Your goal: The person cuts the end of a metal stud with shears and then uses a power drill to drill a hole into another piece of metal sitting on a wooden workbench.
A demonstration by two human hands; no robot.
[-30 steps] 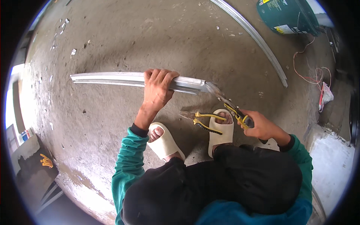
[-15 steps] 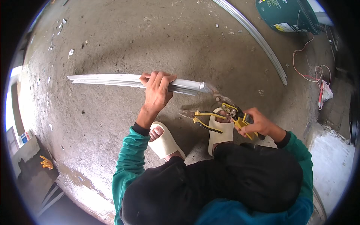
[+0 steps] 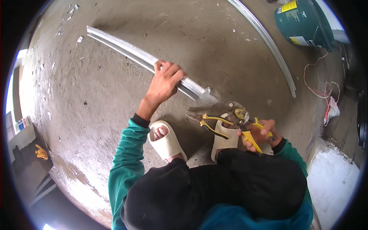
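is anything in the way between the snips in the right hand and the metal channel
Nothing visible. The snips in the right hand face the right end of the metal channel, held by the left hand; blur hides whether they touch. The pliers by the right slipper lie off to the side.

From the person's head, a wide fisheye camera is looking steeply down over the black trousers (image 3: pixel 218 184), facing the concrete floor (image 3: pixel 115 96) and taking in the left hand (image 3: pixel 165 81) and right hand (image 3: pixel 268 128) from close above.
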